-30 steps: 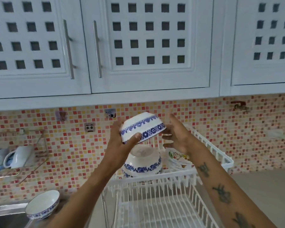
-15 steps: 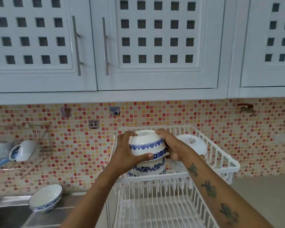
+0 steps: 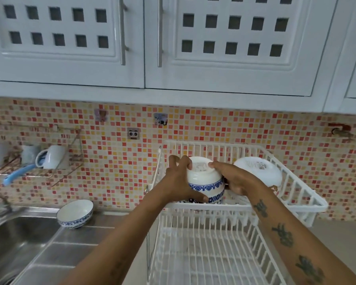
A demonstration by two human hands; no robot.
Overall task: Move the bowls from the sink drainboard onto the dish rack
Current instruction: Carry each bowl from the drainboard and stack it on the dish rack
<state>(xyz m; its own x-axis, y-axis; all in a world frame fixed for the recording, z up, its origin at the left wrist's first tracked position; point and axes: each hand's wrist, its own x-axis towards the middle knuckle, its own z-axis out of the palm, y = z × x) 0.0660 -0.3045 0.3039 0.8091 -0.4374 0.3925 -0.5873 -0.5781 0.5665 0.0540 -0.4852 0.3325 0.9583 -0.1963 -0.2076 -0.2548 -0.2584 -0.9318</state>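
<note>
In the upper tier of the white dish rack (image 3: 308, 194), both hands are gripping one upside-down blue-patterned bowl (image 3: 203, 177), left hand (image 3: 178, 182) and right hand (image 3: 235, 178) clamping its sides. One white dish (image 3: 259, 171) is sitting beside it. One more bowl (image 3: 75, 213) is waiting on the drainboard (image 3: 56, 254).

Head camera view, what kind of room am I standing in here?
Most likely a home kitchen. A stainless steel sink sits at the left, a white two-tier dish rack holds upturned bowls, and white wall cabinets hang above a mosaic tile backsplash.
</note>
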